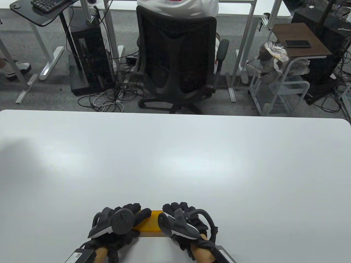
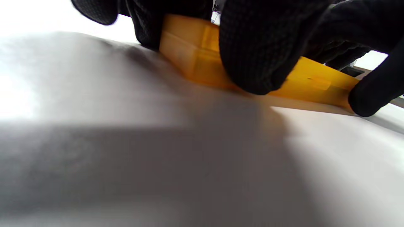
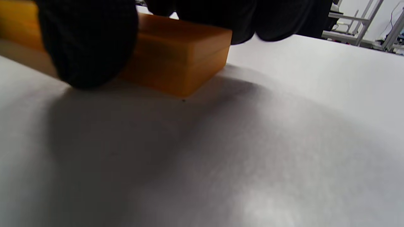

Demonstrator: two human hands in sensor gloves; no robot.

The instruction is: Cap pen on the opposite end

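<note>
No pen shows in any view. An orange-yellow oblong box [image 1: 151, 222] lies flat on the white table [image 1: 175, 164] near its front edge. My left hand [image 1: 131, 219] grips the box's left end, fingers over the top and thumb against the near side. My right hand [image 1: 175, 217] grips the right end the same way. In the left wrist view the box [image 2: 189, 53] shows a seam along its side, with my thumb [image 2: 255, 53] pressed on it. In the right wrist view the box's corner [image 3: 186, 60] sits on the table under my fingers [image 3: 88, 44]. The box looks closed.
Beyond the table's far edge stand a black office chair [image 1: 178, 63] with a seated person, desks, a computer tower [image 1: 87, 57] with cables, and a side cart [image 1: 285, 74]. The table's front edge is close behind my wrists.
</note>
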